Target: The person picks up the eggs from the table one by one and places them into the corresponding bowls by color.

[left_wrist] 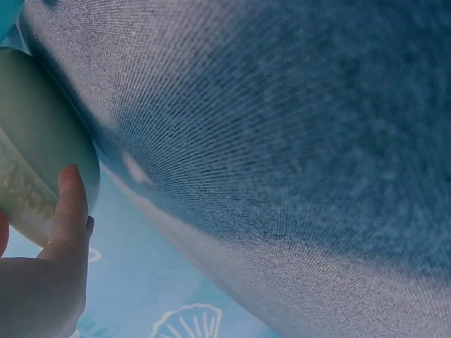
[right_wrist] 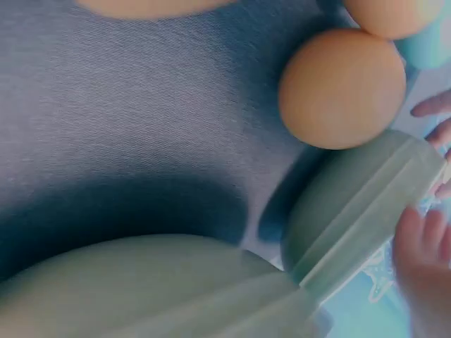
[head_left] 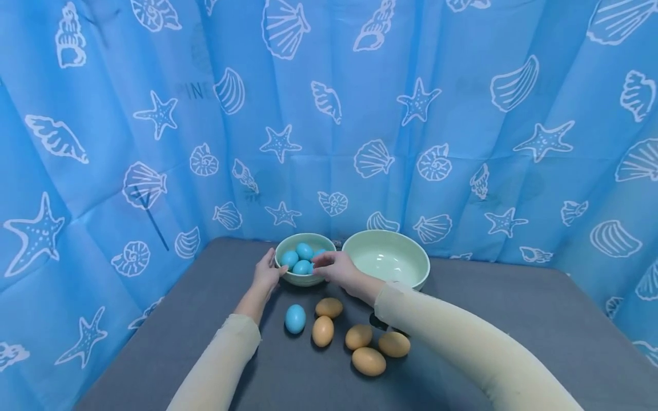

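Observation:
A small pale green bowl (head_left: pixel 303 279) holds several blue eggs (head_left: pixel 304 251). My left hand (head_left: pixel 265 274) grips its left side, the thumb at the rim; in the left wrist view a finger (left_wrist: pixel 69 204) lies along the bowl's outer wall (left_wrist: pixel 42 120). Over the right side of the same bowl, my right hand (head_left: pixel 336 269) has thumb and fingertips at a blue egg (head_left: pixel 311 268), which they partly cover. In the right wrist view the fingers of my right hand (right_wrist: pixel 426 274) show beside the bowl's rim, and the egg is hidden there.
A larger pale green bowl (head_left: pixel 385 257) stands right of the small one, partly behind my right forearm. In front of the bowls, one blue egg (head_left: pixel 295 318) and several brown eggs (head_left: pixel 369 362) lie on the grey tabletop (head_left: pixel 180 342). A blue shell-patterned curtain (head_left: pixel 329 131) hangs behind.

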The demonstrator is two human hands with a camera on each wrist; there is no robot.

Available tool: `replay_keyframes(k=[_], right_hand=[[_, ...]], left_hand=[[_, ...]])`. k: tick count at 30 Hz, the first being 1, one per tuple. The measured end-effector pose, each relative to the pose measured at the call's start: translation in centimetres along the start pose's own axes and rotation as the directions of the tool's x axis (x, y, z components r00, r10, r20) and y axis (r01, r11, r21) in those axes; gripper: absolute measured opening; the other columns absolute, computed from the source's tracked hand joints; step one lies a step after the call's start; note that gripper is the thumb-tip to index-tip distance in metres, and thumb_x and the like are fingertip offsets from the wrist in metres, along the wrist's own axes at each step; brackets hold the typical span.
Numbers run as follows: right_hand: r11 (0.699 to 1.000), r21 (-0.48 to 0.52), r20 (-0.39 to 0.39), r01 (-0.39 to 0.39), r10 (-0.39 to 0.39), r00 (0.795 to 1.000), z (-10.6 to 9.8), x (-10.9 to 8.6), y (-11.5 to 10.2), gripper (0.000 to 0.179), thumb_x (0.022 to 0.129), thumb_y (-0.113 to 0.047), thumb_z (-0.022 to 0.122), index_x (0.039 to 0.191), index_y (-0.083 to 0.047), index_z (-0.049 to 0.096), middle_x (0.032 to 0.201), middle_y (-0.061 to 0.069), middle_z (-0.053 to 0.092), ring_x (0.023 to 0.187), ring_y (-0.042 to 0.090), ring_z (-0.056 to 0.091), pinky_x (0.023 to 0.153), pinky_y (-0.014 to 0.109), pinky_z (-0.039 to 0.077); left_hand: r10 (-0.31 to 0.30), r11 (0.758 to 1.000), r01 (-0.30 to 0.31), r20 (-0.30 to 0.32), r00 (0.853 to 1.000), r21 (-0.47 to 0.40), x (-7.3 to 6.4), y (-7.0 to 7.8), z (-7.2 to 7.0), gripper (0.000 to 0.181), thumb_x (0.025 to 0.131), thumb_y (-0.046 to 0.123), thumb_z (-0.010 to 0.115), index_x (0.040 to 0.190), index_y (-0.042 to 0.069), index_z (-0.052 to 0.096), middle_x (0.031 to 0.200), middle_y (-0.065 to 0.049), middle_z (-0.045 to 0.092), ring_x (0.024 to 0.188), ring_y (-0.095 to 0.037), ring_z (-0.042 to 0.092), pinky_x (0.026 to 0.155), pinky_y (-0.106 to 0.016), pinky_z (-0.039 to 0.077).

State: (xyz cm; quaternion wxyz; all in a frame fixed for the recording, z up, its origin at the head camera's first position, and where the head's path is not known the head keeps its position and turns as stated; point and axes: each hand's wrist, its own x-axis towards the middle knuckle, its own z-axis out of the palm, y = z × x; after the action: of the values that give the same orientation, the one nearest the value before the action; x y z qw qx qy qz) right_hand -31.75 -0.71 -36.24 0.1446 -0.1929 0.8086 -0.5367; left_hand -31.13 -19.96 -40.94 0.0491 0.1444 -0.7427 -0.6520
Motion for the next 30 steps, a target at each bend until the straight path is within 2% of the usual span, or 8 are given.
replay_keyframes(k=[3, 6, 10, 14, 17, 24, 27, 30], right_hand=[[0.998, -0.046, 0.182, 0.047, -0.038, 0.983, 0.0, -0.2, 0.4, 0.033, 0.091, -0.005, 0.066, 0.123, 0.005, 0.063, 0.115, 0.015, 0.067, 0.106, 0.024, 0.062, 0.09, 0.041, 0.052], [0.988, -0.1, 0.351, 0.115, -0.073, 0.934, 0.0, -0.1, 0.9, 0.038, 0.091, -0.004, 0.067, 0.128, 0.005, 0.059, 0.126, 0.017, 0.063, 0.12, 0.029, 0.056, 0.098, 0.038, 0.048], [0.966, -0.176, 0.49, 0.192, -0.083, 0.868, 0.2, 0.2, 1.1, 0.048, 0.091, -0.005, 0.068, 0.136, 0.003, 0.054, 0.137, 0.015, 0.055, 0.133, 0.03, 0.045, 0.107, 0.042, 0.039], [0.924, -0.297, 0.566, 0.241, -0.033, 0.824, 0.6, 0.5, 0.8, 0.054, 0.09, -0.01, 0.071, 0.141, -0.006, 0.052, 0.144, 0.006, 0.05, 0.136, 0.023, 0.039, 0.11, 0.043, 0.035], [0.886, -0.377, 0.6, 0.27, 0.012, 0.8, 1.1, 0.8, 0.7, 0.057, 0.089, -0.015, 0.073, 0.142, -0.012, 0.052, 0.146, 0.002, 0.047, 0.137, 0.019, 0.037, 0.111, 0.039, 0.034], [0.846, -0.408, 0.678, 0.342, 0.03, 0.734, 2.1, 1.6, 1.4, 0.059, 0.089, -0.018, 0.073, 0.143, -0.013, 0.051, 0.148, 0.002, 0.045, 0.137, 0.018, 0.037, 0.111, 0.033, 0.032], [0.837, -0.417, 0.682, 0.354, 0.03, 0.731, 2.4, 1.8, 1.6, 0.059, 0.088, -0.017, 0.074, 0.143, -0.014, 0.051, 0.147, 0.002, 0.046, 0.134, 0.016, 0.039, 0.11, 0.033, 0.033], [0.828, -0.432, 0.667, 0.358, 0.026, 0.745, 2.7, 1.8, 1.8, 0.057, 0.088, -0.015, 0.074, 0.141, -0.015, 0.054, 0.145, 0.002, 0.048, 0.132, 0.015, 0.041, 0.109, 0.033, 0.034]], left_hand=[[0.004, 1.0, -0.004, -0.001, 1.0, 0.007, 0.1, 0.1, -0.1, 0.071, 0.098, 0.001, 0.054, 0.157, 0.009, 0.014, 0.161, -0.011, 0.015, 0.145, -0.033, 0.015, 0.105, -0.063, 0.031], [0.007, 1.0, -0.007, -0.003, 1.0, 0.018, 0.0, 0.2, -0.2, 0.071, 0.098, 0.001, 0.054, 0.156, 0.008, 0.014, 0.161, -0.012, 0.016, 0.145, -0.034, 0.016, 0.104, -0.063, 0.032], [0.007, 0.999, -0.007, 0.001, 1.0, 0.032, -0.1, 0.2, -0.1, 0.07, 0.098, 0.001, 0.054, 0.156, 0.008, 0.015, 0.16, -0.012, 0.016, 0.145, -0.033, 0.017, 0.104, -0.063, 0.034], [0.001, 0.999, -0.001, 0.005, 1.0, 0.032, -0.1, 0.3, 0.0, 0.07, 0.099, 0.001, 0.054, 0.156, 0.008, 0.015, 0.161, -0.012, 0.016, 0.145, -0.034, 0.016, 0.104, -0.062, 0.034], [-0.002, 0.999, 0.002, 0.002, 1.0, 0.032, -0.1, 0.4, 0.0, 0.07, 0.099, 0.001, 0.053, 0.156, 0.009, 0.015, 0.161, -0.011, 0.016, 0.145, -0.033, 0.017, 0.104, -0.062, 0.034], [-0.014, 1.0, 0.014, 0.001, 1.0, 0.027, -0.1, 0.5, -0.1, 0.07, 0.099, 0.002, 0.054, 0.157, 0.01, 0.016, 0.161, -0.011, 0.016, 0.145, -0.033, 0.018, 0.104, -0.062, 0.034], [-0.016, 1.0, 0.016, 0.0, 1.0, 0.023, 0.0, 0.4, -0.1, 0.07, 0.099, 0.002, 0.053, 0.157, 0.01, 0.015, 0.161, -0.011, 0.016, 0.145, -0.034, 0.018, 0.104, -0.062, 0.034], [-0.019, 1.0, 0.019, 0.001, 1.0, 0.024, 0.1, 0.3, -0.1, 0.07, 0.099, 0.002, 0.054, 0.157, 0.01, 0.015, 0.161, -0.011, 0.016, 0.145, -0.033, 0.018, 0.104, -0.062, 0.035]])
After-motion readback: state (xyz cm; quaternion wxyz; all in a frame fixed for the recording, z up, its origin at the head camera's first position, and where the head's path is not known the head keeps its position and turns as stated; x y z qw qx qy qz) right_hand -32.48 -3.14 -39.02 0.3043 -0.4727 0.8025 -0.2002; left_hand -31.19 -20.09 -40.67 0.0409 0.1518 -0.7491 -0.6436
